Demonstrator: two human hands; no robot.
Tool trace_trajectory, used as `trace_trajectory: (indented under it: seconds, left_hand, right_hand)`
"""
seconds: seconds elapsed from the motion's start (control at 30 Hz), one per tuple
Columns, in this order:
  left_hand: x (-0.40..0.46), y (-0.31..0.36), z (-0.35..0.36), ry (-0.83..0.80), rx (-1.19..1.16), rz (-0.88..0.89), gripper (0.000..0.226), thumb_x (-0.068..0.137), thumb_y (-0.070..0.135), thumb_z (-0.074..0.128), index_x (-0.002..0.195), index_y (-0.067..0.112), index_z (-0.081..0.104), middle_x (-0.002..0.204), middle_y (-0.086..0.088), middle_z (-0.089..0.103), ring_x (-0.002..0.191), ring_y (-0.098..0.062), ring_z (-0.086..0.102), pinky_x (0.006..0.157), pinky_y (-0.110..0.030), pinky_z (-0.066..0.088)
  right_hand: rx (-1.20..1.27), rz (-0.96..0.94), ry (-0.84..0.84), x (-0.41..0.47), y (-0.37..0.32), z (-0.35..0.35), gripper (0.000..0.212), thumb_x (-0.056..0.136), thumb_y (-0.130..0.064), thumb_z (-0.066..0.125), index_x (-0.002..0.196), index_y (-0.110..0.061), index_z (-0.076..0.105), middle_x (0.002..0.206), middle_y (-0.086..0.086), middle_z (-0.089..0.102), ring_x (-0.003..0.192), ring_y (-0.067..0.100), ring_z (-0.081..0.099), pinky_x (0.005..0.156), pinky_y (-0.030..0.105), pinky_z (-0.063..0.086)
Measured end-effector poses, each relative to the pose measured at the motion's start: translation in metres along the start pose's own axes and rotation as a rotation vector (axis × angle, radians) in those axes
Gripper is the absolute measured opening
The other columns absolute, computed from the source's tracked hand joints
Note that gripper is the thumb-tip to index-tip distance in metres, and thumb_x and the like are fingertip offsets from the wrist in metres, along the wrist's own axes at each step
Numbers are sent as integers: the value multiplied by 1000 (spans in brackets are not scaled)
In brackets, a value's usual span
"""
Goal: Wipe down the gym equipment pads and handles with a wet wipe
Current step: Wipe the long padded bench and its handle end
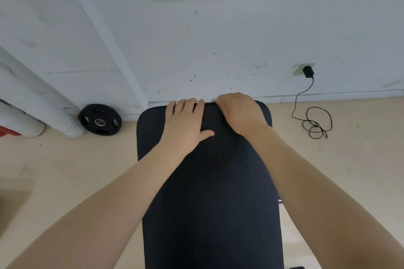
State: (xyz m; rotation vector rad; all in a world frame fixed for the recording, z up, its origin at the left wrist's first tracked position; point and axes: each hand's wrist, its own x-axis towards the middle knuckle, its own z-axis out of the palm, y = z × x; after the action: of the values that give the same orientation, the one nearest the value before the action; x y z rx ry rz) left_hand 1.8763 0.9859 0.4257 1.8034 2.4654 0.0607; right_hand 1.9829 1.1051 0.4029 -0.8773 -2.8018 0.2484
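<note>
Both bare forearms reach forward from the lower corners, converging on the far end of a black bench pad point(209, 192). The left hand point(187, 124) lies palm-down with its fingers straight and spread to the pad's far edge, thumb angled out toward the right hand; it grasps nothing. The right hand point(239, 112) sits just beside it, knuckles raised and fingers curled over the far edge; a sliver of white shows at its fingertips, but I cannot tell whether this is a wet wipe or what the hand grips. The pad under both hands is long, round-cornered and matte, with fine diagonal ribbing. Well left of the left hand, a black round weight plate point(100, 119) with a metal-ringed hub leans at the wall by a pale pipe point(43, 113). Well right of the right hand, a black charger point(308, 71) sits in a wall socket, its thin cable point(314, 122) looping on the beige floor point(65, 159).
</note>
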Motion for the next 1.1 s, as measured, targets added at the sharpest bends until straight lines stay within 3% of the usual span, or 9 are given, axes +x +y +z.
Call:
trace_trajectory:
  seconds: [0.1,0.27,0.43,0.57,0.7,0.77,0.83,0.97,1.1]
  left_hand:
    - [3,17,6,-41,-8,32,93,82,61,52,149,14,9,155,-10,15,143,-28,11,116,-38,-6]
    - [10,31,12,-22,30,27,104,75,65,56,148,8,8,153,-10,18,142,-29,13,117,-39,-2]
    - [10,35,16,-10,63,19,102,74,63,58,146,7,14,149,-10,25,140,-31,18,117,-40,5]
    - [10,38,17,-19,74,-5,102,76,62,57,147,6,10,151,-11,21,142,-32,13,117,-40,4]
    - [5,43,17,-45,106,-42,99,82,59,51,148,7,-1,157,-11,7,144,-33,2,117,-40,2]
    - [0,46,15,-36,109,-37,93,85,54,52,149,9,1,157,-11,4,144,-34,3,117,-41,3]
    - [-6,52,15,20,115,15,82,87,40,58,149,10,12,156,-14,10,143,-35,11,117,-43,7]
    - [-23,73,32,158,168,216,67,70,10,77,131,4,51,139,-19,47,125,-36,48,107,-46,33]
    - [-35,100,46,114,230,365,73,72,39,73,130,1,51,139,-15,48,129,-28,47,107,-42,34]
  right_hand:
    - [61,128,190,-20,25,-3,21,91,-6,45,76,-3,60,73,14,63,71,33,57,61,31,34]
    - [302,506,183,-42,54,-5,29,99,-16,35,84,-1,56,76,12,56,69,26,45,59,31,25]
    - [573,765,194,-89,54,9,40,95,-15,36,57,-16,27,53,0,30,55,16,26,49,31,16]
    - [704,771,267,-82,53,5,40,94,-14,39,56,-16,27,53,-1,27,55,15,23,51,29,19]
    - [773,662,270,-54,52,-16,34,98,-22,40,71,-23,60,70,-10,54,66,7,45,63,21,36]
    - [763,635,260,-60,50,-18,42,98,-19,38,59,-31,43,59,-12,42,57,4,37,54,16,29]
    - [736,673,250,-79,54,-10,42,97,-16,38,56,-22,34,54,-7,33,53,9,29,52,25,25]
    - [698,778,130,-145,48,25,40,94,-12,40,56,-17,30,52,-2,32,55,15,28,55,33,21]
    - [773,778,160,-197,30,45,43,99,-20,39,57,-25,33,51,-6,34,49,6,34,50,24,22]
